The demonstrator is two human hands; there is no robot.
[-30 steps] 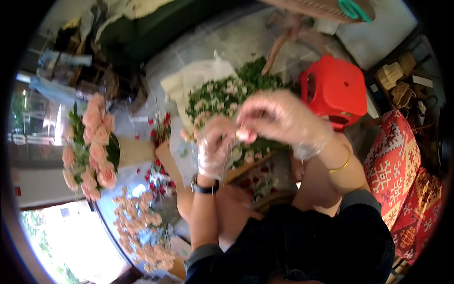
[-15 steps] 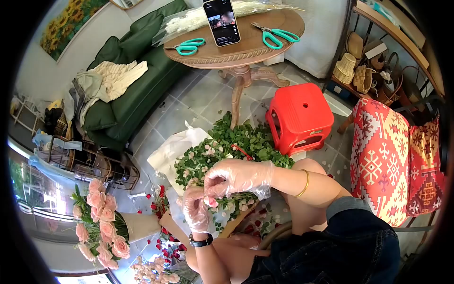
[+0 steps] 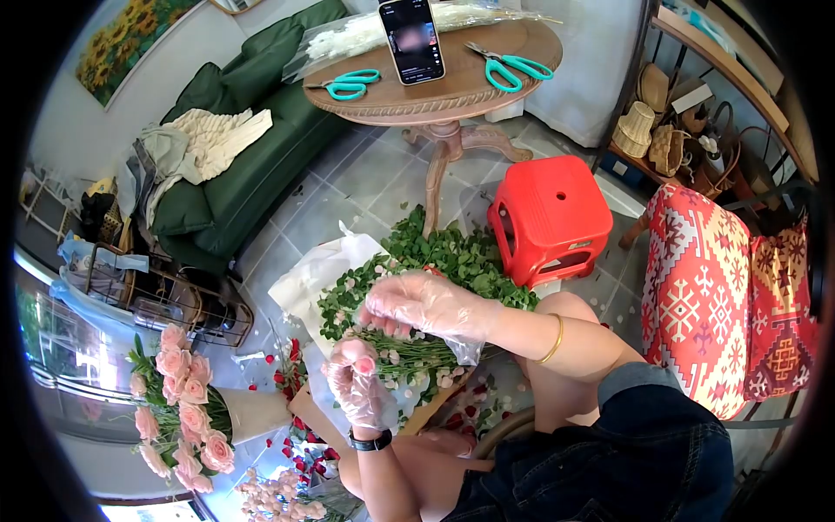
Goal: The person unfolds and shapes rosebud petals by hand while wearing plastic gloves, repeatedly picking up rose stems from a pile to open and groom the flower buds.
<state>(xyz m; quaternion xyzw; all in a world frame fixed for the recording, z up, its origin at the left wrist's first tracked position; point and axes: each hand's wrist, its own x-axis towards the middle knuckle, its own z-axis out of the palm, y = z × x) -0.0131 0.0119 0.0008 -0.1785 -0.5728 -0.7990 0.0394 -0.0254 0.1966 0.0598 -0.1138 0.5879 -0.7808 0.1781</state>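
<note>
My left hand, in a clear plastic glove, is closed around a small pink rose; its stem is hidden by the fingers. My right hand, also gloved, hovers above and to the right of that bloom. Its fingers are loosely bent and apart, and I see nothing between them. Beneath both hands lies a pile of leafy rose stems with small pale pink blooms, partly on white wrapping paper.
A red plastic stool stands beyond my knees. Scissors and a phone are on the wooden table. Wrapped pink roses stand at left. Red petals litter the floor. A patterned chair is at right.
My hands were together at the pink bloom. Now my right hand has lifted up and away from it, its fingers loosened. The left has turned slightly, keeping hold of the rose.
</note>
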